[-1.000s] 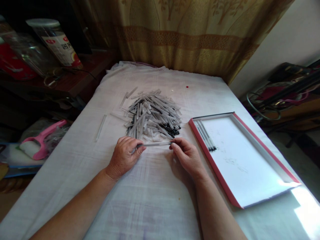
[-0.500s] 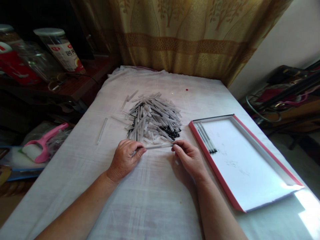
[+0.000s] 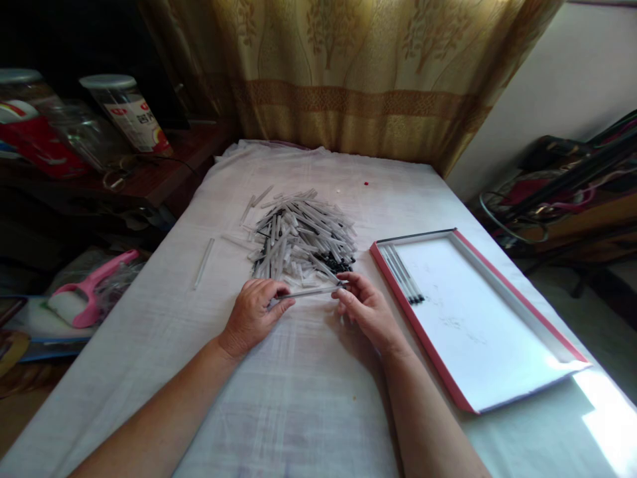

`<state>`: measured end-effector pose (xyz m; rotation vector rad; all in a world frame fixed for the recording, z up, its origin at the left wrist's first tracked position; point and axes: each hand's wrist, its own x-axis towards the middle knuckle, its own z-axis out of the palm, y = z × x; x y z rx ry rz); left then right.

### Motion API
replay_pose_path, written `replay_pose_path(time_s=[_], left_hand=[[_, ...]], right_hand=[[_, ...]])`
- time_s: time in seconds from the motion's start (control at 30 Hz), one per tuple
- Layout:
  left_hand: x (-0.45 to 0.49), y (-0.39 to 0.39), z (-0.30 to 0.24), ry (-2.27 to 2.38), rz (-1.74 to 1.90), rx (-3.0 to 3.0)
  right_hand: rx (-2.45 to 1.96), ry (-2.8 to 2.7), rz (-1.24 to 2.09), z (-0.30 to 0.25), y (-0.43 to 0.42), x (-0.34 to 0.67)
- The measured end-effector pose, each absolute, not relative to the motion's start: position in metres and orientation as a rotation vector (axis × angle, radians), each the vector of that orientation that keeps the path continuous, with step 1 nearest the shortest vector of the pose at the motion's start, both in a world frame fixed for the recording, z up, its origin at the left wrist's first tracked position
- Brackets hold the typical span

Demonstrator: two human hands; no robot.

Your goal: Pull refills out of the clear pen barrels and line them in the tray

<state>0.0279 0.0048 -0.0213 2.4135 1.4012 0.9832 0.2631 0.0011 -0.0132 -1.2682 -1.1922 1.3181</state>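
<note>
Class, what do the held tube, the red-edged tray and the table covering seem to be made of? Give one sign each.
Tube: probably clear plastic, smooth; it looks translucent and slightly shiny.
Tray: perhaps coated cardboard, smooth; thin, flat walls suggest it.
Table covering: likely fabric, matt; soft wrinkles and faint checks show.

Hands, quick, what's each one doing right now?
Left hand: closed, fingers pinching one end of a clear pen.
Right hand: closed, thumb and finger at the pen's other, dark end.
</note>
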Motion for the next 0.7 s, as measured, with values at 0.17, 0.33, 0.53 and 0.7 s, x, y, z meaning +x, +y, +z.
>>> replay_pose_path(time_s=[0.17,0.33,0.53,0.7], left_hand=[[0.032,0.012,-0.023,1.396,0.938,2.462],[0.040,0.023,-0.018,1.551,0.826,2.620],[0.065,0.033,-0.016,1.546,0.650,2.780],[0.065,0.028,-0.017,1.560,0.787,2.747]], right_hand=[[-1.283,-1.093,1.288,-0.014,0.004,0.270],[-1.191,-0.716,1.145,-0.013,0.014,0.283],[-1.187,-0.601,1.093,-0.010,0.015,0.285],[-1.206,-0.617,1.016,-0.010,0.016,0.286]])
